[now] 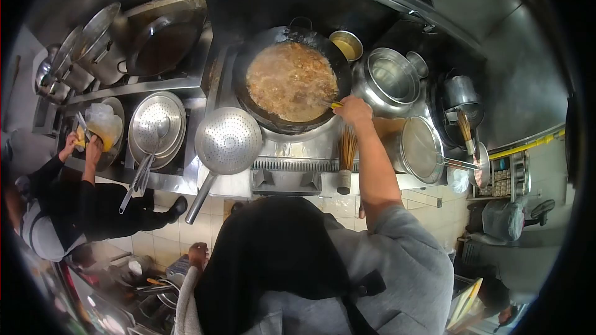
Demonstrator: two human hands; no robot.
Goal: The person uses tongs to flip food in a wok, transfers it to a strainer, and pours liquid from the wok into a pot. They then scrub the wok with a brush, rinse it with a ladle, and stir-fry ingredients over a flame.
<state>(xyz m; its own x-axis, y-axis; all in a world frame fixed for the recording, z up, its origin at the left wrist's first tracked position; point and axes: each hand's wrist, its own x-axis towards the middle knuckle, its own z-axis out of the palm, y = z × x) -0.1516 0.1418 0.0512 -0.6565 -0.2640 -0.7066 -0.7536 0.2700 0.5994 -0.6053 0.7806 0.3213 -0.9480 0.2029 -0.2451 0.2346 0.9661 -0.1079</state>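
Observation:
My right hand [354, 111] is closed round the yellow handle [336, 105] of a utensil at the right rim of a large black wok [243, 96]. The utensil's far end reaches into the bubbling brown food [292, 80]. Low on the left, beside my black apron [267, 260], my left hand [198, 254] hangs away from the stove with its fingers curled; whether it holds anything is too small to tell. A perforated ladle [228, 141] lies just left of the wok, and a bamboo brush [347, 155] stands below my right wrist.
A co-worker [56, 217] handles a yellow item at the left counter. Colanders [158, 124], a dark pan [162, 46] and stacked pots stand left of the wok. To its right are a small pot [346, 45], a large metal pot [393, 75] and a round strainer [422, 149].

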